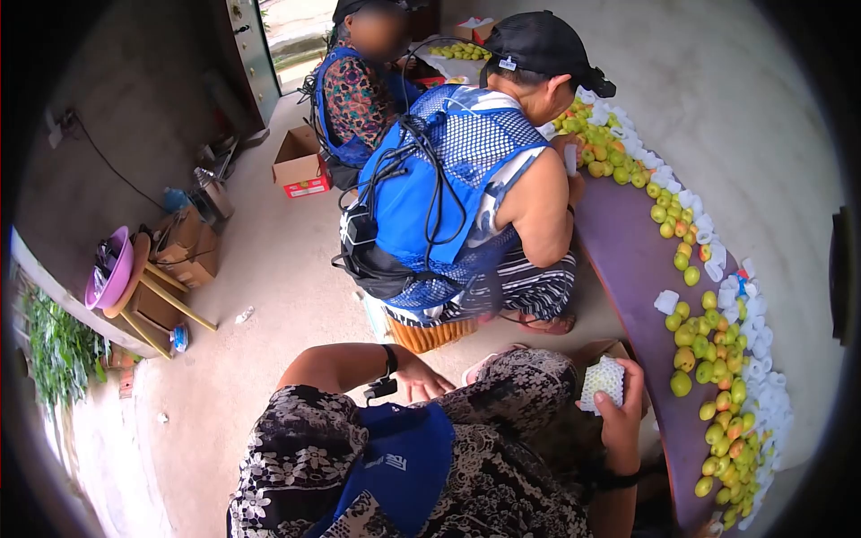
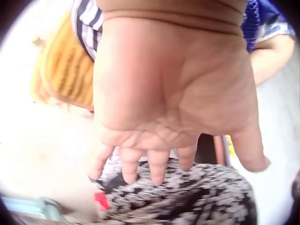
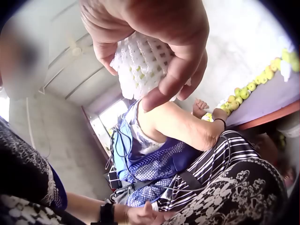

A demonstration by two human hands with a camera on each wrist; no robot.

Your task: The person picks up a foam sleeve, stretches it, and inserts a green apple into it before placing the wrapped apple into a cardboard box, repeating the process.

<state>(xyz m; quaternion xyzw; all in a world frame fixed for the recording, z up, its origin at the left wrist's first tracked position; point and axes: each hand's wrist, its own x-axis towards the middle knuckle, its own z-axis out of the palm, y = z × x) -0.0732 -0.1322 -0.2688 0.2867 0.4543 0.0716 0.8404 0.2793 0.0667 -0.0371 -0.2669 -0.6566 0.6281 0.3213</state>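
Note:
My right hand (image 1: 622, 414) grips a white foam net sleeve (image 1: 603, 386) with a fruit inside, above the floor beside the purple table (image 1: 619, 224). In the right wrist view, bits of green show through the mesh of the foam net sleeve (image 3: 143, 63), and my fingers (image 3: 176, 77) curl round it. My left hand (image 1: 420, 377) is by my knee, holding nothing. Its palm and spread fingers (image 2: 157, 168) fill the left wrist view, over my patterned trousers (image 2: 201, 192).
Many green-yellow fruits (image 1: 708, 350) lie along the table, with white foam sleeves (image 1: 762, 359) behind them by the wall. A person in a blue vest (image 1: 430, 197) sits just ahead, another person (image 1: 359, 99) beyond. A cardboard box (image 1: 300, 161) and a stool (image 1: 139, 278) stand leftward.

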